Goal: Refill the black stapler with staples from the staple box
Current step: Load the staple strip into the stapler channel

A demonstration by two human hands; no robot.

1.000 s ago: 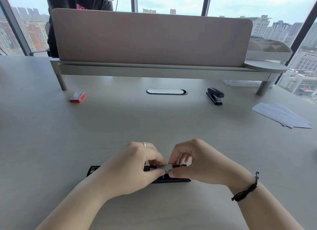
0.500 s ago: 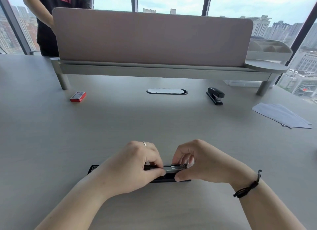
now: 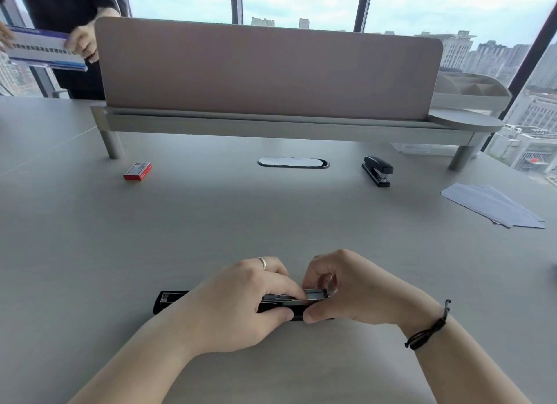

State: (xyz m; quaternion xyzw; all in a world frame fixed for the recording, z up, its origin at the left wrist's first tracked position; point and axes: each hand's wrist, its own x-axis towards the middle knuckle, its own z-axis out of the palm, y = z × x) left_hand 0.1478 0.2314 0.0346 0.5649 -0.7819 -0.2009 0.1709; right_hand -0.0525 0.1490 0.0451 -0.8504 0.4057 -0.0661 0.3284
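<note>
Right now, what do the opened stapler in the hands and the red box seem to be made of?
Opened stapler: black shell, probably plastic, with a slight sheen; the staple channel looks like grey metal, glinting lightly. Red box: likely printed cardboard, matte, with sharp folded edges and a white label panel.

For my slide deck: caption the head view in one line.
Both hands, left and right, work on an opened black stapler on the desk; red staple box lies far left.

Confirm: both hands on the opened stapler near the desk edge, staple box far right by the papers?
Not quite. In the head view the staple box lies far left. Both hands, left and right, are on the opened stapler.
</note>
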